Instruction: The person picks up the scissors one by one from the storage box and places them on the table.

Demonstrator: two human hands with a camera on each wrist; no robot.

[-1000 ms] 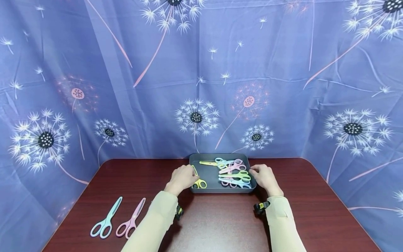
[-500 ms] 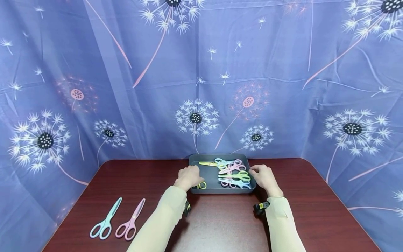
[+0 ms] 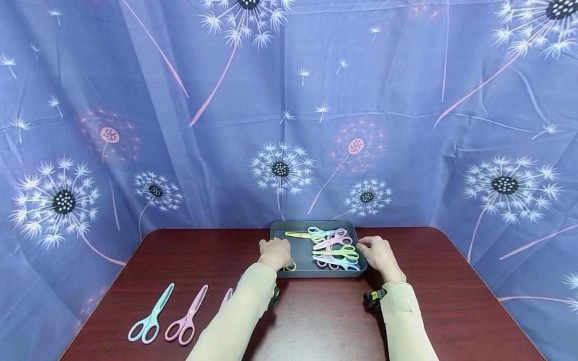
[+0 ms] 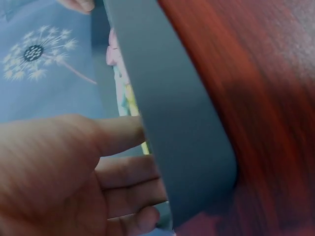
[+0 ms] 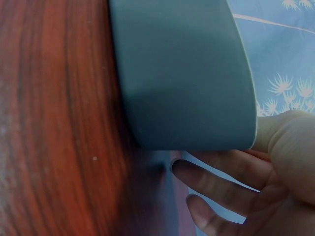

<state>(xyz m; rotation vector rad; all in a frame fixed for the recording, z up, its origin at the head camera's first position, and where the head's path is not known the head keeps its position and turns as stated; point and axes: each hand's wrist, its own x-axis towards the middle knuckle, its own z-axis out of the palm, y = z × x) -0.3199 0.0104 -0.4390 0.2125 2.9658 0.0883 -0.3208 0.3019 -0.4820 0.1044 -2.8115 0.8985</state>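
Observation:
A dark grey tray sits at the table's back edge. My left hand reaches over its left end, above yellow scissors; one yellow handle loop shows beside the fingers. In the left wrist view the thumb and fingers go behind the tray wall with a gap between them. The fingertips are hidden, and I cannot tell whether they pinch the scissors. My right hand grips the tray's right end, fingers outside the wall. Several pastel scissors lie piled in the tray's right half.
On the table at the left lie light blue-green scissors and pink scissors. Another pink pair pokes out from behind my left sleeve. A blue dandelion-print curtain hangs right behind the table.
My left hand has moved right, from the tray's left wall to over the yellow scissors, covering most of them. The pink scissors behind the sleeve have come into view. My right hand stays put.

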